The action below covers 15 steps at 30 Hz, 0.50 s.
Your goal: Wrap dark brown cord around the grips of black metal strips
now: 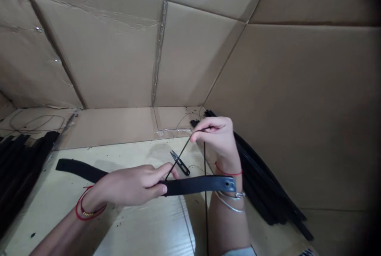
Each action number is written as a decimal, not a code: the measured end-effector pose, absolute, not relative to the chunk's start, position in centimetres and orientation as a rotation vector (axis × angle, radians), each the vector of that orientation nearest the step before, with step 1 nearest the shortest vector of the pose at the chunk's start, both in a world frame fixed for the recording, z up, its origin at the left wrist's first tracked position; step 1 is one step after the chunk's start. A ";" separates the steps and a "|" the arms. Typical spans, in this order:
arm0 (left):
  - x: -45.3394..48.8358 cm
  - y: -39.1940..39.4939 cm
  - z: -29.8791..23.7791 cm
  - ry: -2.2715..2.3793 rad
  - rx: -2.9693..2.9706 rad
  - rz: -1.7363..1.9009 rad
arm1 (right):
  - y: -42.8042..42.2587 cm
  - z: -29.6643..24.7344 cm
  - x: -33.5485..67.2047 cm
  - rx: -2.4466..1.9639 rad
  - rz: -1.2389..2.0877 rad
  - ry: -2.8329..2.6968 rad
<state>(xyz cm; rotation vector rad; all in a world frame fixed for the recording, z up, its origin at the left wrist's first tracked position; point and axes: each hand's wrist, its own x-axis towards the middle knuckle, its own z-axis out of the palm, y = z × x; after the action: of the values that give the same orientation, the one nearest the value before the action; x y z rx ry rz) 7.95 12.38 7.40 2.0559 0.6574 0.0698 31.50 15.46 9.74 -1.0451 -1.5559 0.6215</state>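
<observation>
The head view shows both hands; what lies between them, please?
In the head view, a dark cord runs between the left hand and the right hand, passing in front of the snips.

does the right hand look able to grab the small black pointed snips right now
Probably yes: the small black pointed snips lie close by, but the right hand would likely have to release the thin black cord it pinches.

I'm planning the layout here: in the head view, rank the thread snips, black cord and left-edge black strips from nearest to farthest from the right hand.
1. Black cord: held in the right hand.
2. Thread snips: lower left of that hand.
3. Black strips: along the picture's left edge.
</observation>
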 end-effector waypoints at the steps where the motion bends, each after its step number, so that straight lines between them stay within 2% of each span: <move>1: 7.7 12.6 7.2 0.710 2.089 0.059 | 15.2 10.0 32.0 -1.030 0.591 -1.591; 9: 7.6 15.6 3.8 1.006 2.042 0.449 | 11.2 12.2 27.5 -0.899 0.465 -1.893; 15: 4.0 16.9 5.8 0.963 1.749 0.626 | 9.8 12.6 25.5 -1.018 0.457 -1.935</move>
<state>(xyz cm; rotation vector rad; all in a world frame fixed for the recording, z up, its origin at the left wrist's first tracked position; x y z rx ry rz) 3.98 16.89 5.78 1.7493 0.9627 0.6258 25.52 9.79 12.65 -1.0184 -1.9354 0.4571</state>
